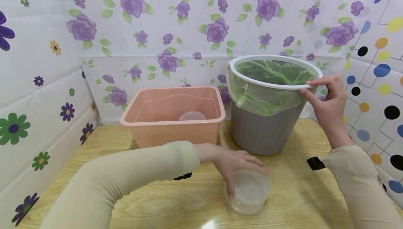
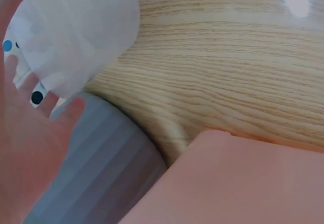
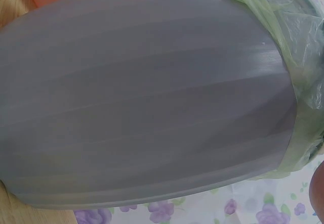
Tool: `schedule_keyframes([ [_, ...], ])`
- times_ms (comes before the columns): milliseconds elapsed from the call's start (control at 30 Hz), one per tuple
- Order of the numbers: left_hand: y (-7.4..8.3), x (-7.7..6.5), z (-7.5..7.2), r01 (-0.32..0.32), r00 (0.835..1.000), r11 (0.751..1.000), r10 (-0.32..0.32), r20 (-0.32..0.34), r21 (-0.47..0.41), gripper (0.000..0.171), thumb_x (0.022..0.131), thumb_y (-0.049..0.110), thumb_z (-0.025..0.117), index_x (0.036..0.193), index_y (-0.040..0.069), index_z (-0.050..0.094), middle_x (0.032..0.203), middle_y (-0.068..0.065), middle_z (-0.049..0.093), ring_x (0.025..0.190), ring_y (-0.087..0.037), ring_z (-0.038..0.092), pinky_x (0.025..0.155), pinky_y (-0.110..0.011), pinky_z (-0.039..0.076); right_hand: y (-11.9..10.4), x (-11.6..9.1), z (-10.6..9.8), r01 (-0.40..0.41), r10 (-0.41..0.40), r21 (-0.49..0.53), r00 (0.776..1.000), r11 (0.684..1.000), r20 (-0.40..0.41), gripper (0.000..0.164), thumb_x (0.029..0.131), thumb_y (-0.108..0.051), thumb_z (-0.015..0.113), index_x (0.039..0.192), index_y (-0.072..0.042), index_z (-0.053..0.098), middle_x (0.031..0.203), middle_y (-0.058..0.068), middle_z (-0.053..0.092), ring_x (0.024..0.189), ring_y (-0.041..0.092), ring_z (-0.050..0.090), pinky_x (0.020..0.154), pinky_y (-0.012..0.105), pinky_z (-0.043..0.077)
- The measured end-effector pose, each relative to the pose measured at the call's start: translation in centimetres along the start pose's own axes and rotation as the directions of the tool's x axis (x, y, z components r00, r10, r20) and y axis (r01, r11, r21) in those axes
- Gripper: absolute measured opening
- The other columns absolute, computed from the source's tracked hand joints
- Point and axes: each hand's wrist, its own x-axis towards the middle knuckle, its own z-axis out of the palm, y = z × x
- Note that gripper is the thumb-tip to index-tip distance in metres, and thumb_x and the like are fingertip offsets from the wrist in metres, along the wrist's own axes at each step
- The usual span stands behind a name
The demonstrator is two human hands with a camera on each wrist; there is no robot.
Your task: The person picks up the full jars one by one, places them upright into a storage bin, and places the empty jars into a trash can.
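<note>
My left hand (image 1: 234, 166) is at a round, translucent plastic container (image 1: 248, 194) low over the front of the table, thumb on its near-left side and fingers along its far side. The container is slightly blurred. In the left wrist view, its cloudy wall (image 2: 86, 27) fills the space between the thumb and the spread fingers. My right hand (image 1: 330, 99) pinches the white rim (image 1: 277, 85) of a grey ribbed bin (image 1: 264, 131) between thumb and fingers. A thin green bag (image 1: 261, 99) lines the bin and folds over its outside.
A pink rectangular tub (image 1: 173, 131) stands left of the bin, with a clear round plastic piece (image 1: 192, 116) inside. The wood-grain table (image 1: 163, 204) meets a flower-patterned backdrop (image 1: 176, 29) behind. Patterned sheets hang on both sides. My left forearm passes in front of the tub.
</note>
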Motion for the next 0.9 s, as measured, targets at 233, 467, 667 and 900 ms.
schedule_keyframes([
  [233,-0.1,0.0,-0.5,0.065,0.998,0.993,-0.067,0.019,0.096,0.116,0.064,0.056,0.087,0.158,0.031,0.023,0.158,0.003,0.026,0.139,-0.014,0.03,0.118,-0.027,0.024,-0.2,0.3,0.1,-0.021,0.021,-0.033,1.0,0.999,0.006,0.025,0.08,0.0,0.078,0.103,0.006,0.07,0.091,-0.011,0.046,0.098,0.004,0.043,0.06,0.017,0.027],
  [467,0.1,-0.2,-0.9,0.1,0.992,0.989,-0.107,0.065,0.112,0.115,0.067,0.051,0.088,0.158,0.032,0.02,0.158,0.001,0.025,0.138,-0.016,0.03,0.116,-0.029,0.028,-0.3,0.2,0.1,-0.024,0.024,-0.015,1.0,1.0,0.006,0.025,0.08,0.002,0.077,0.103,0.007,0.069,0.092,-0.01,0.046,0.1,0.004,0.044,0.064,0.015,0.031],
  [667,0.3,-0.9,-1.2,0.134,0.983,0.985,-0.146,0.107,0.105,0.117,0.067,0.043,0.091,0.158,0.033,0.019,0.159,0.001,0.023,0.14,-0.016,0.029,0.117,-0.03,0.029,-0.2,0.1,0.2,-0.003,0.003,0.017,1.0,1.0,-0.003,0.023,0.079,0.002,0.077,0.101,0.006,0.07,0.092,-0.008,0.047,0.101,0.005,0.045,0.066,0.014,0.033],
  [900,0.6,-1.5,-1.0,0.146,0.98,0.987,-0.153,0.13,0.062,0.116,0.067,0.035,0.092,0.158,0.035,0.019,0.158,0.001,0.021,0.143,-0.015,0.026,0.119,-0.031,0.028,-0.1,-0.1,0.1,-0.008,0.008,0.017,1.0,1.0,-0.005,0.024,0.08,0.003,0.077,0.102,0.006,0.07,0.092,-0.007,0.047,0.101,0.005,0.045,0.064,0.014,0.032],
])
